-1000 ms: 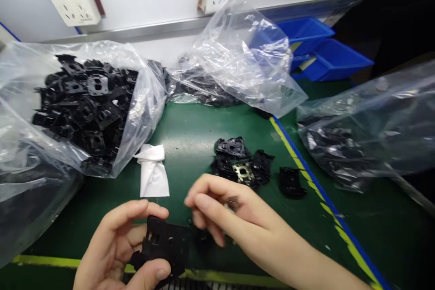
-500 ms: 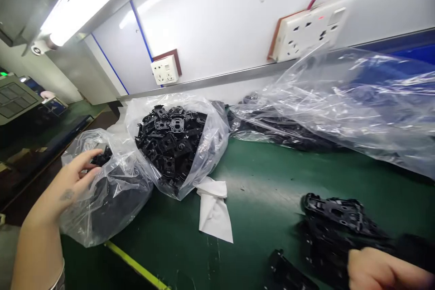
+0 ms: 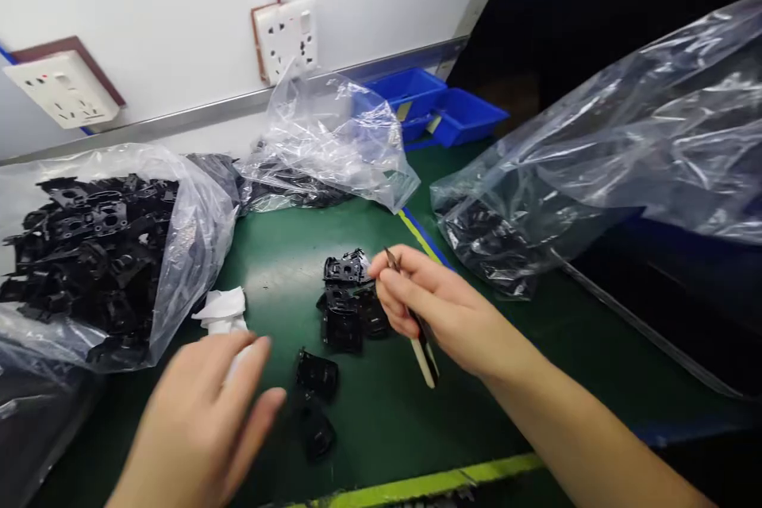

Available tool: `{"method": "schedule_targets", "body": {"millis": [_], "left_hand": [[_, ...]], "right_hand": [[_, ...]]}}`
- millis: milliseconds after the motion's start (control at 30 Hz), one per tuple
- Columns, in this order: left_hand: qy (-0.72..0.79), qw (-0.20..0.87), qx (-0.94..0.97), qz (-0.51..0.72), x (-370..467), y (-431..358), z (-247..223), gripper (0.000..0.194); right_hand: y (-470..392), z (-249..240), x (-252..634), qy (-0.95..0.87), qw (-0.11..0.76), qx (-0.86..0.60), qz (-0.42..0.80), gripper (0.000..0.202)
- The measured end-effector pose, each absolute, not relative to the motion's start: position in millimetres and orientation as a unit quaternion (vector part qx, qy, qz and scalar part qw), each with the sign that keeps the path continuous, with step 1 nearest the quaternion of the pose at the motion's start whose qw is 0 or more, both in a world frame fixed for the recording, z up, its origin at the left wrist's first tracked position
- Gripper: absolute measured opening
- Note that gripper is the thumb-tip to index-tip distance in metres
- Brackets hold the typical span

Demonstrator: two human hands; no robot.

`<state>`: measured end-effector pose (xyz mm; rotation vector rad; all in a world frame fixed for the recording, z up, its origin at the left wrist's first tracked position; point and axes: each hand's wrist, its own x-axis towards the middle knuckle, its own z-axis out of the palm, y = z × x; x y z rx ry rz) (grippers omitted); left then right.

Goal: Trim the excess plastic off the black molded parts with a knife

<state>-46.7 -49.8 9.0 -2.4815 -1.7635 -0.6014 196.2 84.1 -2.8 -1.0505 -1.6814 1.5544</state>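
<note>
My right hand is closed around a slim hand tool with a pointed dark metal tip and a cream-and-dark handle; its exact kind is unclear. The tip points up and left, beside a small pile of black molded plastic parts on the green table. My left hand, blurred by motion, is at lower left with thumb and fingers apart and nothing visible in them. Just beyond its fingers lies a crumpled white tissue. To its right are two loose black plastic parts.
At left, an open clear bag is heaped with black parts. Another clear bag lies along the wall, near blue bins. A large clear bag with black parts stands at right. Yellow tape marks the front edge.
The view has swung right. My left hand has come away from the small bag at far left, over the table. My right hand, with the tool, is now fully in view beside the pile.
</note>
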Motion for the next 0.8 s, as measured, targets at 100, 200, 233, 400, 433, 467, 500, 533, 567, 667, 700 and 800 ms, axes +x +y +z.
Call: {"method": "schedule_targets", "body": {"millis": [100,200,233,400,433,467,500,533,567,667,700,800], "left_hand": [[-0.545,0.015,-0.835,-0.083,4,-31,-22,0.071],[-0.511,0.044,-0.857,-0.047,24,-24,-44,0.081],[-0.510,0.057,-0.857,-0.041,23,-22,-48,0.075],[-0.544,0.084,-0.834,-0.029,-19,-1,-52,0.054],[-0.546,0.079,-0.834,-0.029,-27,5,-50,0.054],[-0.547,0.075,-0.833,-0.034,-32,10,-47,0.053],[-0.546,0.071,-0.833,-0.046,-35,16,-43,0.052],[-0.541,0.068,-0.835,-0.066,-34,21,-39,0.050],[-0.531,0.066,-0.840,-0.092,-29,26,-34,0.046],[-0.468,0.061,-0.868,-0.156,1,41,-27,0.032],[-0.448,0.061,-0.879,-0.156,14,44,-27,0.030],[-0.429,0.069,-0.895,-0.102,47,51,-33,0.034]], "right_hand": [[103,6,204,-0.675,0.289,-0.435,0.522,0.021],[119,12,216,-0.738,0.201,-0.516,0.387,0.012],[123,12,222,-0.750,0.165,-0.545,0.338,0.007],[120,6,265,-0.749,0.040,-0.620,0.230,0.013],[117,3,273,-0.752,0.024,-0.614,0.239,0.019],[113,1,280,-0.756,0.013,-0.603,0.254,0.026],[110,-2,284,-0.760,0.008,-0.590,0.273,0.032],[106,-5,286,-0.763,0.005,-0.576,0.294,0.036],[103,-9,284,-0.764,0.006,-0.565,0.313,0.038],[99,-19,267,-0.762,0.027,-0.543,0.351,0.033],[99,-20,260,-0.762,0.038,-0.537,0.360,0.031],[103,-20,248,-0.760,0.072,-0.530,0.369,0.032]]}}
